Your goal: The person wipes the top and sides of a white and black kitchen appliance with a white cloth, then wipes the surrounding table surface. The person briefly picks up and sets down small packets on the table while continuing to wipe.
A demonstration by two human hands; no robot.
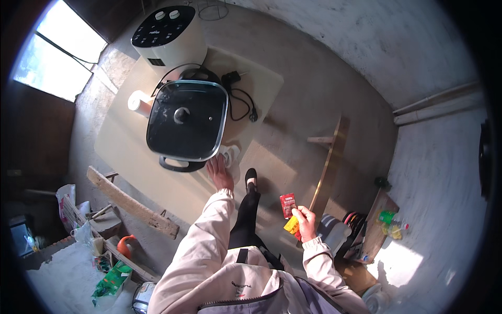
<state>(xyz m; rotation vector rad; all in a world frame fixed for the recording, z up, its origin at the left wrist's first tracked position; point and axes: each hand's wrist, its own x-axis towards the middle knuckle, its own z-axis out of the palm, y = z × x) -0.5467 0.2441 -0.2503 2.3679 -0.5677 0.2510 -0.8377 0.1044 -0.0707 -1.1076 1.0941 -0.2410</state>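
On the tabletop, my left hand (pixel 220 172) presses down on a crumpled white cloth (pixel 232 156), its fingers close to the pan's front handle. The square electric pan (pixel 183 166) is dark and wears a glass lid (pixel 184 129) with a round knob. My right hand (pixel 306 221) is off the table's right side, pinching a red printed packet (pixel 288 205) and a yellow packet (pixel 291 225). A further bit of red packaging shows below the yellow one, partly covered by my fingers.
Behind the pan stands a white air fryer (pixel 180 51) with a black panel. A white canister (pixel 139 103) is left of the pan; a black power cord (pixel 239 114) lies at its right. Wooden benches (pixel 131 202) flank the table (pixel 125 145). A plastic bottle (pixel 394 219) lies far right.
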